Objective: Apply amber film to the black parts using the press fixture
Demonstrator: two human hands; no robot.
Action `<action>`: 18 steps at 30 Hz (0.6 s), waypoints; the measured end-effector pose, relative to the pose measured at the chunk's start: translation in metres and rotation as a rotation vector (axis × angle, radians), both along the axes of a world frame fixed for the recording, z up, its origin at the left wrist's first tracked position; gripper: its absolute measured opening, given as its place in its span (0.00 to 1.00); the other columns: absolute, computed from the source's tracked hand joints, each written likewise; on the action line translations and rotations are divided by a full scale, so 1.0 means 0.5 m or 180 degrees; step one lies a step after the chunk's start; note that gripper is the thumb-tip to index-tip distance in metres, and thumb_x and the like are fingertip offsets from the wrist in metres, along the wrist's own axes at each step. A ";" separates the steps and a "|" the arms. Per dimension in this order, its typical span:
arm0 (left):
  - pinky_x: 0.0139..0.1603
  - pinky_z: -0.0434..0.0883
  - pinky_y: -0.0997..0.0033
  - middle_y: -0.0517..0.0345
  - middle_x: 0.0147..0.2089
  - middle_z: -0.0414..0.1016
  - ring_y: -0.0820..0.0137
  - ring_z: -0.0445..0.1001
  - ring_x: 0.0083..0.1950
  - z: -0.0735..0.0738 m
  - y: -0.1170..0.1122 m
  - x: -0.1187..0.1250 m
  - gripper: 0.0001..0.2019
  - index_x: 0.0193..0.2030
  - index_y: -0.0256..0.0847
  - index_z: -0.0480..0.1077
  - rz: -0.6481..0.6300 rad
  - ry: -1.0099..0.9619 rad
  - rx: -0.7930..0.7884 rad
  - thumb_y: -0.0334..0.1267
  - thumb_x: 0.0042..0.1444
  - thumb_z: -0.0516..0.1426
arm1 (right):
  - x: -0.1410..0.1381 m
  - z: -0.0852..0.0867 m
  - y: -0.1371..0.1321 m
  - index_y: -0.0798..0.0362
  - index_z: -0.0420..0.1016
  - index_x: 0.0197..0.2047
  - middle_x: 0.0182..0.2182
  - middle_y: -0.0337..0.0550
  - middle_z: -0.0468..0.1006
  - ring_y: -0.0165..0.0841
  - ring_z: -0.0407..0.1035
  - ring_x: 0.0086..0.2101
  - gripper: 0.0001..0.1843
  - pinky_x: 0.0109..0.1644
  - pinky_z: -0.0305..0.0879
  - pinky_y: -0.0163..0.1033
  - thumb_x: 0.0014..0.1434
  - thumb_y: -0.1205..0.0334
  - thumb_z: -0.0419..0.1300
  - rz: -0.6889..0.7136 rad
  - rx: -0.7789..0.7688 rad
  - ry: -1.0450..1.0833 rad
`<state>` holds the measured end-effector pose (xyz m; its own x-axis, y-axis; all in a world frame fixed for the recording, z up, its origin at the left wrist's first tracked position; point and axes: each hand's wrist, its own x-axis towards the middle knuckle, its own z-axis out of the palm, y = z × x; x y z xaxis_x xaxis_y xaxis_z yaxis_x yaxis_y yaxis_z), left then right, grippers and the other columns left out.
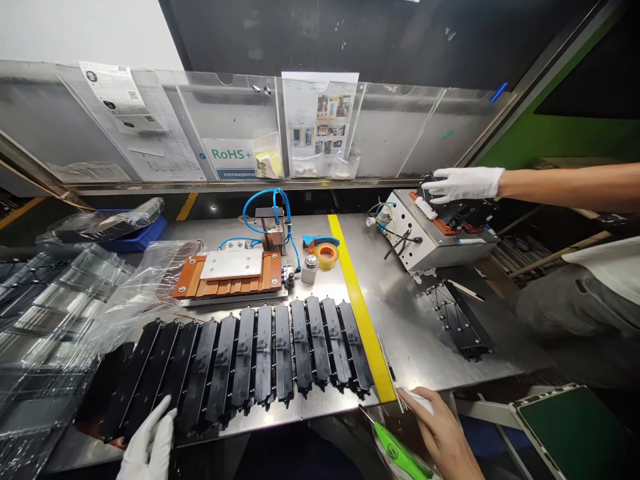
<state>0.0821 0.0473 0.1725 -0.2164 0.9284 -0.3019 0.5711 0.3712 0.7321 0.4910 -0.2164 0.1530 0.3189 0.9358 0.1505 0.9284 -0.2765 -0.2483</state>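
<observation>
My left hand (147, 443), in a white glove, is at the near left end of a row of long black plastic parts (245, 360). Its fingers are stretched out over the parts' lower ends; I cannot tell if they press on them. My right hand (437, 423) is at the table's front edge, beside the yellow tape line (367, 320). Its fingers are closed around something whitish that is mostly hidden. Just below it is a green-handled tool (395, 453) with a thin tip; whether the hand touches it is unclear.
A fixture (230, 267) with blue air hoses stands behind the row, near a tape roll (327, 255) and a small metal-topped bottle (309, 269). Plastic-wrapped trays (55, 320) are at left. At right, another person's gloved hand (465, 185) rests over a second fixture (435, 233).
</observation>
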 end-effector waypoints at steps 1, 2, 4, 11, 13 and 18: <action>0.59 0.68 0.49 0.56 0.49 0.76 0.57 0.75 0.51 0.005 0.002 0.003 0.25 0.56 0.53 0.68 0.0008 -0.0019 -0.0001 0.59 0.57 0.48 | 0.001 0.000 -0.001 0.39 0.62 0.62 0.46 0.49 0.70 0.36 0.73 0.43 0.26 0.41 0.75 0.39 0.64 0.68 0.45 -0.0100 -0.0032 0.0012; 0.57 0.70 0.50 0.56 0.48 0.77 0.58 0.76 0.48 0.009 0.003 0.005 0.26 0.56 0.52 0.68 0.0008 -0.0043 0.0019 0.60 0.56 0.48 | 0.001 0.001 -0.001 0.39 0.61 0.63 0.46 0.49 0.70 0.35 0.73 0.43 0.26 0.40 0.74 0.38 0.64 0.68 0.45 -0.0177 -0.0050 0.0018; 0.54 0.72 0.53 0.55 0.46 0.77 0.59 0.77 0.44 0.011 0.004 0.004 0.28 0.55 0.48 0.69 -0.0005 -0.0058 0.0152 0.60 0.53 0.49 | 0.000 0.004 0.006 0.40 0.61 0.63 0.46 0.50 0.69 0.36 0.73 0.43 0.25 0.39 0.74 0.37 0.65 0.67 0.45 -0.0248 -0.0002 -0.0006; 0.61 0.66 0.59 0.53 0.51 0.78 0.58 0.73 0.56 -0.037 -0.026 -0.039 0.27 0.47 0.43 0.73 0.0194 -0.0283 0.0299 0.61 0.52 0.50 | -0.047 0.004 0.129 0.34 0.51 0.67 0.44 0.48 0.66 0.38 0.73 0.41 0.30 0.39 0.76 0.44 0.64 0.66 0.44 0.0273 0.0433 -0.0065; 0.62 0.66 0.58 0.53 0.53 0.77 0.58 0.72 0.57 -0.052 -0.041 -0.051 0.27 0.49 0.44 0.72 0.0302 -0.0372 0.0227 0.61 0.53 0.50 | -0.080 0.003 0.184 0.35 0.51 0.67 0.43 0.48 0.67 0.38 0.73 0.40 0.32 0.38 0.76 0.43 0.62 0.68 0.44 0.0582 0.0481 -0.0026; 0.63 0.65 0.56 0.53 0.52 0.77 0.58 0.72 0.57 -0.079 -0.085 -0.069 0.27 0.48 0.44 0.73 0.0500 -0.0557 0.0011 0.61 0.54 0.50 | -0.187 0.010 0.302 0.42 0.61 0.63 0.44 0.50 0.70 0.38 0.73 0.40 0.33 0.39 0.76 0.43 0.57 0.76 0.44 0.1351 0.0509 0.0034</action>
<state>0.0477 0.0048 0.1330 -0.3031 0.8885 -0.3444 0.3707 0.4429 0.8164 0.3977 -0.0654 0.1579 -0.0857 0.9493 0.3026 0.9485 0.1707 -0.2669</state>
